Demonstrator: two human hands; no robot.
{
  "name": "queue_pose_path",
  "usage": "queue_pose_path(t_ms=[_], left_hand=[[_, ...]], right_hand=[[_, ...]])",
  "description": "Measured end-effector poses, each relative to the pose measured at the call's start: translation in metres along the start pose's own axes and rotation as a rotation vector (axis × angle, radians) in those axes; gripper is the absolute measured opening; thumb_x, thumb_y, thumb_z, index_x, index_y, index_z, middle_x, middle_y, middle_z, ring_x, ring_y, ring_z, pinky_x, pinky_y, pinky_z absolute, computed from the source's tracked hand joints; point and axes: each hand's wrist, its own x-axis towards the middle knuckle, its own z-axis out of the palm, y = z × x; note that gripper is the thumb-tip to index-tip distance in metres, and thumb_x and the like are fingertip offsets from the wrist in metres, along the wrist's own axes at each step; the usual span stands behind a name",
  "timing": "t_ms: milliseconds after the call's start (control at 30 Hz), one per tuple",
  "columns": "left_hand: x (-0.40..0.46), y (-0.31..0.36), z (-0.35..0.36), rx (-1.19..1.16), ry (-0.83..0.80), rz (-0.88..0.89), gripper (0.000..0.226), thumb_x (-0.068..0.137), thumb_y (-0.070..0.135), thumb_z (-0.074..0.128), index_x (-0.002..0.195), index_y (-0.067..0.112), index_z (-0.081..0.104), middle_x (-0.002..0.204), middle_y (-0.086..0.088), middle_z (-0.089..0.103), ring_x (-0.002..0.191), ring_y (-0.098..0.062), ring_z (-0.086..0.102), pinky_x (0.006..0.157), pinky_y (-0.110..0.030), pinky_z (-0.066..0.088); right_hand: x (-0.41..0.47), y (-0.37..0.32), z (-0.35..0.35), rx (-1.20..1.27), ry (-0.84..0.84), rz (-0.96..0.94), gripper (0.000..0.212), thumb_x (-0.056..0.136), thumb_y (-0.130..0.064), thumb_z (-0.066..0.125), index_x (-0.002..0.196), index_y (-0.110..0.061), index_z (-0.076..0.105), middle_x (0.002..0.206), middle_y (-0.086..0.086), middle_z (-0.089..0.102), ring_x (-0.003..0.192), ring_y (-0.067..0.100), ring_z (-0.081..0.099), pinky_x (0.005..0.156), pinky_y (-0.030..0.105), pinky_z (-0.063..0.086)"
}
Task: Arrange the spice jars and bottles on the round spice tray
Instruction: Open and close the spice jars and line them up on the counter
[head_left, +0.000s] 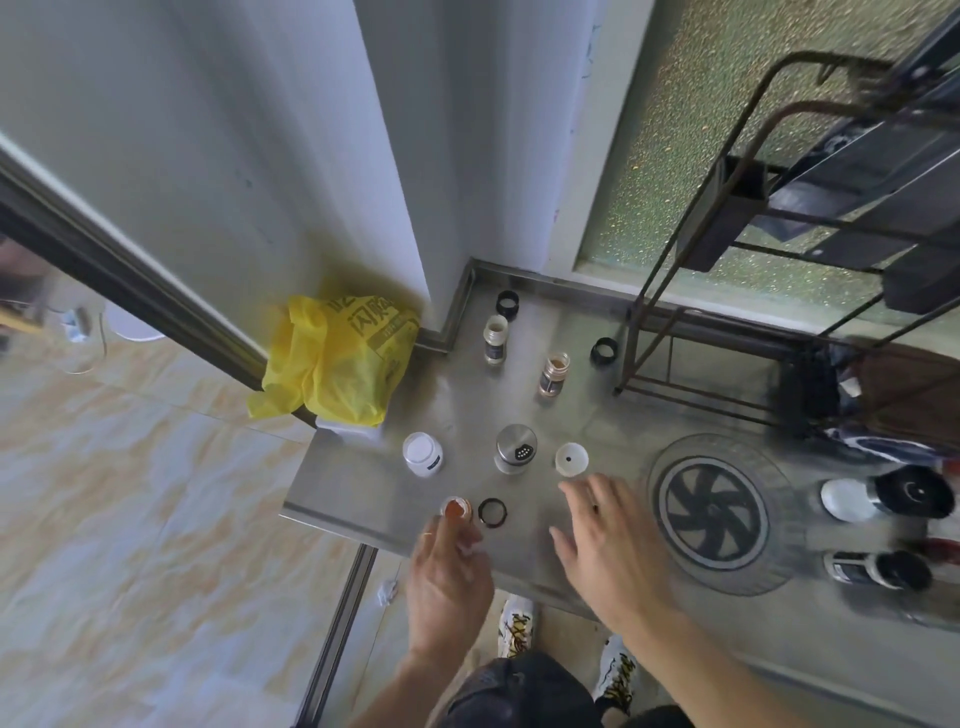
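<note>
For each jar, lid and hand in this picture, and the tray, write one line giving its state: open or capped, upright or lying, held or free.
Red spice jar: uncapped, upright, left hand on it.
Right hand: open, empty.
Steel shaker: capped, upright.
White jar: capped.
Two far spice jars: uncapped, upright.
Three black lids: loose.
Round spice tray: empty.
Two bottles: capped, lying.
</note>
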Motion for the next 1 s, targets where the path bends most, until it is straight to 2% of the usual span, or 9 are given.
queue_pose_path(t_ms=[67,133,300,400,533,700,800,900,1000], left_hand=[[0.002,-0.014,-0.016,0.024,0.088,-0.053,0.03,0.073,0.003,0.07,0.091,0.019,0.052,0.086,0.01,0.05,0.072,-0.015,0.053,0.059,-0.023,0.041],[0.007,-0.026,-0.022,0.021,0.096,-0.103,0.044,0.071,0.007,0.079,0.104,0.018,0.051,0.097,0.008,0.049,0.084,-0.016,0.054,0.067,-0.029,0.046],[0.026,-0.05,-0.011,0.002,-0.092,-0.064,0.071,0.071,0.023,0.086,0.131,0.022,0.048,0.127,0.006,0.053,0.11,-0.019,0.059,0.082,-0.036,0.055],[0.036,-0.056,0.003,-0.006,-0.128,-0.047,0.062,0.073,0.027,0.087,0.125,0.024,0.054,0.121,0.006,0.063,0.103,-0.016,0.064,0.083,-0.034,0.054],[0.044,-0.057,0.011,-0.021,-0.103,-0.052,0.032,0.078,0.022,0.083,0.103,0.024,0.064,0.091,0.007,0.071,0.083,-0.017,0.069,0.072,-0.037,0.055],[0.04,-0.042,-0.004,-0.079,-0.085,-0.057,0.029,0.076,0.02,0.084,0.097,0.027,0.066,0.086,0.012,0.07,0.08,-0.005,0.068,0.072,-0.035,0.057],[0.035,-0.023,-0.018,-0.128,-0.084,-0.029,0.029,0.074,0.021,0.081,0.097,0.031,0.066,0.09,0.013,0.068,0.082,-0.006,0.068,0.075,-0.036,0.058],[0.031,0.006,-0.029,-0.174,-0.088,0.031,0.029,0.073,0.021,0.078,0.099,0.03,0.069,0.093,0.014,0.064,0.085,-0.007,0.064,0.077,-0.035,0.055],[0.03,0.035,-0.037,-0.19,-0.129,0.115,0.03,0.074,0.018,0.078,0.099,0.032,0.072,0.092,0.014,0.063,0.086,-0.004,0.061,0.076,-0.026,0.051]], right_hand=[[0.0,-0.023,0.01,0.077,-0.016,-0.065,0.036,0.083,-0.032,0.074,0.112,-0.015,0.063,0.103,0.001,0.063,0.092,0.019,0.06,0.075,0.031,0.056],[0.005,-0.043,0.031,0.118,-0.082,-0.091,0.035,0.081,-0.032,0.076,0.109,-0.018,0.062,0.1,-0.001,0.063,0.088,0.018,0.062,0.068,0.03,0.057],[0.029,-0.062,0.09,0.051,-0.192,-0.074,0.054,0.07,-0.035,0.082,0.116,-0.021,0.058,0.097,0.003,0.06,0.077,0.022,0.062,0.054,0.032,0.051],[0.044,-0.064,0.12,0.013,-0.185,-0.029,0.055,0.068,-0.03,0.085,0.117,-0.024,0.059,0.099,0.005,0.058,0.079,0.024,0.061,0.052,0.033,0.051],[0.053,-0.064,0.128,0.05,-0.174,-0.012,0.033,0.066,-0.011,0.085,0.086,-0.019,0.061,0.091,0.006,0.057,0.074,0.026,0.06,0.051,0.035,0.052],[0.035,-0.053,0.075,0.411,-0.055,0.028,0.027,0.08,-0.016,0.073,0.1,-0.02,0.055,0.1,0.002,0.053,0.087,0.026,0.061,0.07,0.039,0.052],[0.02,-0.042,0.019,0.695,0.065,0.131,0.039,0.073,-0.018,0.079,0.099,-0.027,0.051,0.097,-0.006,0.055,0.088,0.015,0.062,0.074,0.029,0.052],[0.011,-0.034,-0.033,0.944,0.138,0.221,0.037,0.071,-0.022,0.084,0.093,-0.025,0.055,0.092,-0.009,0.067,0.085,0.012,0.071,0.076,0.033,0.059],[0.007,-0.027,-0.07,0.981,0.174,0.195,0.032,0.073,-0.026,0.086,0.09,-0.025,0.058,0.088,-0.011,0.071,0.081,0.011,0.07,0.071,0.029,0.057]])
